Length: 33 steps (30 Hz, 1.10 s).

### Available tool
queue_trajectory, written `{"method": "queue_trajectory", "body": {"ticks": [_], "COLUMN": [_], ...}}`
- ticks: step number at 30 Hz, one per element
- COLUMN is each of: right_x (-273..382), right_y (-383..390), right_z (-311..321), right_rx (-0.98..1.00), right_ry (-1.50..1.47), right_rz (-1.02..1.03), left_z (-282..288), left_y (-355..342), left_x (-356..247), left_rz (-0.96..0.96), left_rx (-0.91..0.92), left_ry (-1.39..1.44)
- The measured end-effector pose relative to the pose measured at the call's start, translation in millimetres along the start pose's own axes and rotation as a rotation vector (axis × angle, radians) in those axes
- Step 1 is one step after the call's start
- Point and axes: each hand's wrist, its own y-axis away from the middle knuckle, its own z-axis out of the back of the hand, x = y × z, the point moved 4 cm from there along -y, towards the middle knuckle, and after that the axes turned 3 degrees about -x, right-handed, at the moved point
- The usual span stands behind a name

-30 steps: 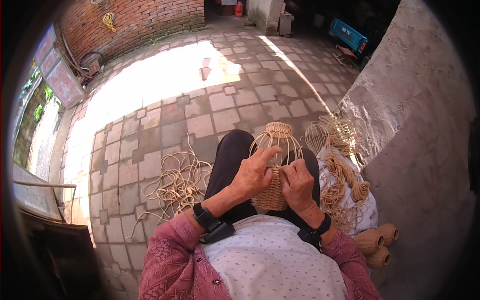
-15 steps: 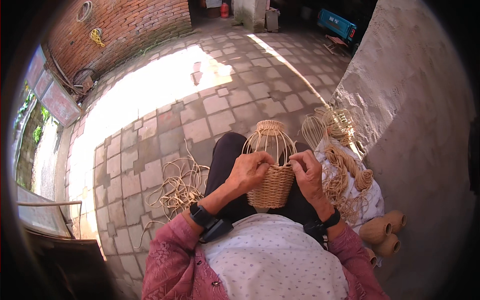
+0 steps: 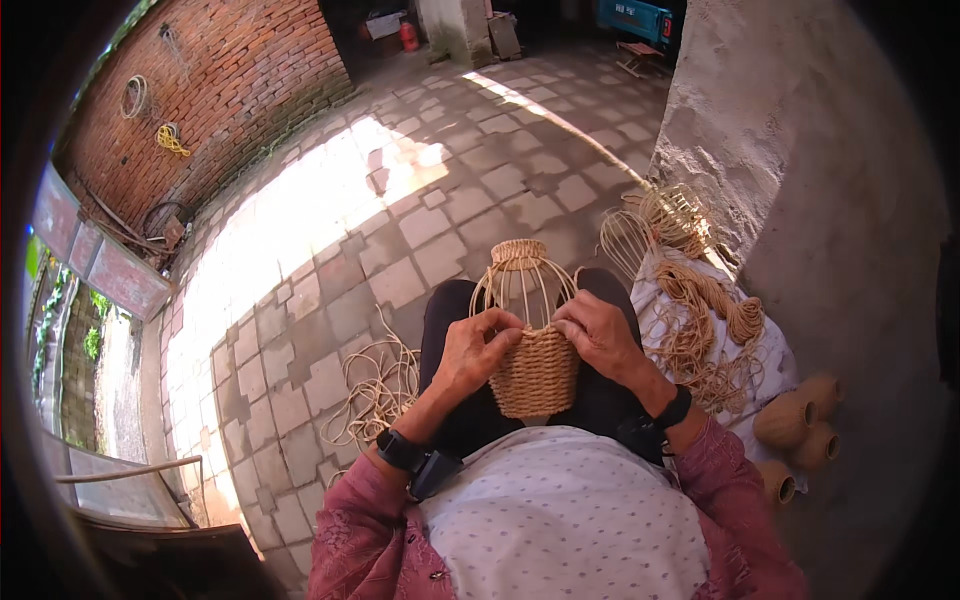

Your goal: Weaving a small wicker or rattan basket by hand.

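A tan cord basket (image 3: 532, 382) rests between my knees, its lower part tightly woven and bare ribs rising to a narrow woven ring (image 3: 518, 250). My left hand (image 3: 480, 345) pinches at the left of the weave's upper edge, thumb and index finger close together. My right hand (image 3: 592, 338) pinches at the upper right of that edge, apparently on a strand of cord; its fingertips partly hide what they hold. Loose cord (image 3: 375, 385) lies on the paving left of my legs. A white cloth (image 3: 760, 350) at my right bears cord hanks (image 3: 695, 300).
Beside the cloth stand several woven pots (image 3: 785, 420), and wire frames (image 3: 675, 215) lie by a rough wall (image 3: 760, 120). A paved yard (image 3: 430, 235) stretches ahead to a brick wall (image 3: 210, 75) and a blue vehicle (image 3: 636, 22). A panel (image 3: 120, 290) leans at left.
My left hand has moved left and down from over the ribs to the weave's edge. My right hand stays at the rim, shifting slightly. The view has swung a little.
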Motion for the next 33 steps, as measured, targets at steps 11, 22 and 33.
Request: {"method": "queue_trajectory", "body": {"ticks": [11, 22, 33], "right_x": [-3.4, -50.3, -71.9], "right_y": [11.0, 5.2, 26.1], "right_z": [9.9, 44.8, 16.6], "right_rx": [-0.085, -0.222, 0.023], "right_ry": [0.049, -0.427, -0.477], "right_rz": [-0.009, -0.399, -0.352], "left_z": [-5.0, 21.9, 35.4], "left_y": [-4.1, 0.6, 6.6], "left_x": [6.5, 3.0, 27.3], "left_rz": [0.118, 0.135, 0.134], "left_rx": [-0.005, 0.109, 0.155], "left_ry": [0.094, 0.291, 0.568]}}
